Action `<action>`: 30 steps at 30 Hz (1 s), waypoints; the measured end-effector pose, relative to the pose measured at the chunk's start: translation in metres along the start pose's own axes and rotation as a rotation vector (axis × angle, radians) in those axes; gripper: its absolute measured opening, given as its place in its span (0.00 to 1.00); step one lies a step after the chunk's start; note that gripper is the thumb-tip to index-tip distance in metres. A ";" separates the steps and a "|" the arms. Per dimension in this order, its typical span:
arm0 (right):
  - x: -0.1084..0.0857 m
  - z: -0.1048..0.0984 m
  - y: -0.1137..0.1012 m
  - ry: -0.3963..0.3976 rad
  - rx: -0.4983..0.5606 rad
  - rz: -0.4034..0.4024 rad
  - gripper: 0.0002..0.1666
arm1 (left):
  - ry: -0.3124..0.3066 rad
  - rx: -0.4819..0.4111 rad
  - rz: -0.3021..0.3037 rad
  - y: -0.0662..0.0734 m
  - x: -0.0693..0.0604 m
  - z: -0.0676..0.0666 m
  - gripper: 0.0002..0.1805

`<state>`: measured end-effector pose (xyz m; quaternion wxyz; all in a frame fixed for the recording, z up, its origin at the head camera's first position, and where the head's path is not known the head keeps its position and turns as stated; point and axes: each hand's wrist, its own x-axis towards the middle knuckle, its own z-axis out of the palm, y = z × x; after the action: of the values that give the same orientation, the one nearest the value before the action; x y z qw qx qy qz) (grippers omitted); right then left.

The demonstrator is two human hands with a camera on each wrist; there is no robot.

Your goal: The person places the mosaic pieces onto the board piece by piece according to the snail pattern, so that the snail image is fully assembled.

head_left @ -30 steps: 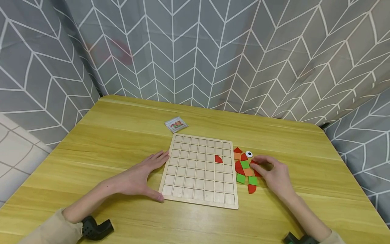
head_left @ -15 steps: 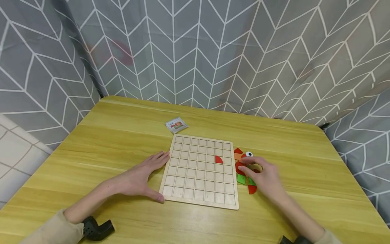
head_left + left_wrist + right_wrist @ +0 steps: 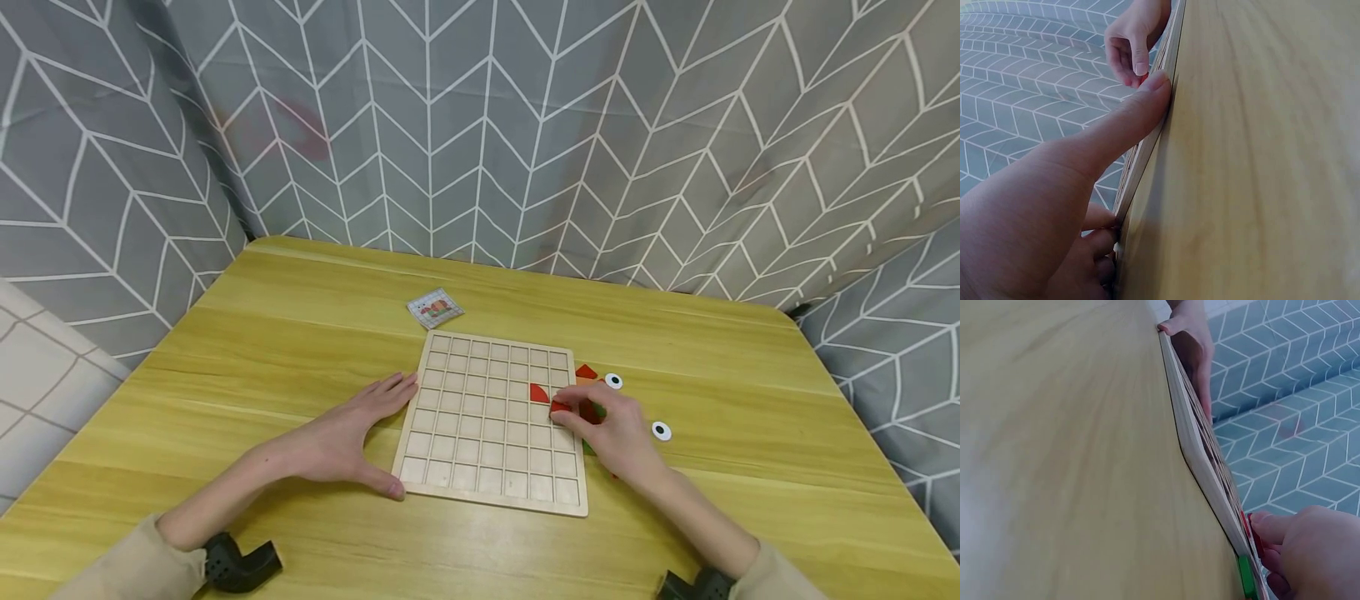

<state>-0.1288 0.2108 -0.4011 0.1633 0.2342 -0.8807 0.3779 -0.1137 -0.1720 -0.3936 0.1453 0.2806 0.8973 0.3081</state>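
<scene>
A square wooden grid board lies on the table, with a red quarter-circle piece in one of its right-hand cells. My left hand is spread along the board's left side, fingertips and thumb touching its edge. Over the right-hand cells, my right hand pinches a small red piece between thumb and fingertips; the fingers partly cover its shape. In the right wrist view this red piece is at the board's surface. Loose pieces beside the board are mostly hidden under the right hand, among them a red one.
Two round eye pieces, a nearer eye disc and a farther eye disc, lie right of the board. A small picture card rests behind the board's far left corner. A patterned curtain hangs behind the table.
My right hand has moved left from the loose pieces to above the board, carrying the red piece. One eye disc has come into view behind it. My left hand stays put.
</scene>
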 end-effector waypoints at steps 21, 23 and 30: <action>0.008 0.016 0.001 -0.013 0.019 -0.233 0.18 | -0.001 -0.001 0.005 0.002 0.000 -0.002 0.70; 0.008 0.016 0.001 -0.018 0.020 -0.233 0.18 | 0.000 0.000 0.005 0.002 0.000 -0.002 0.70; 0.008 0.016 0.001 -0.040 0.040 -0.229 0.18 | 0.000 -0.001 0.003 0.002 0.000 -0.001 0.71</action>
<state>-0.1377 0.1967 -0.4087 0.1829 0.3441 -0.8436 0.3696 -0.1135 -0.1712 -0.3911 0.1451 0.2819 0.8968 0.3086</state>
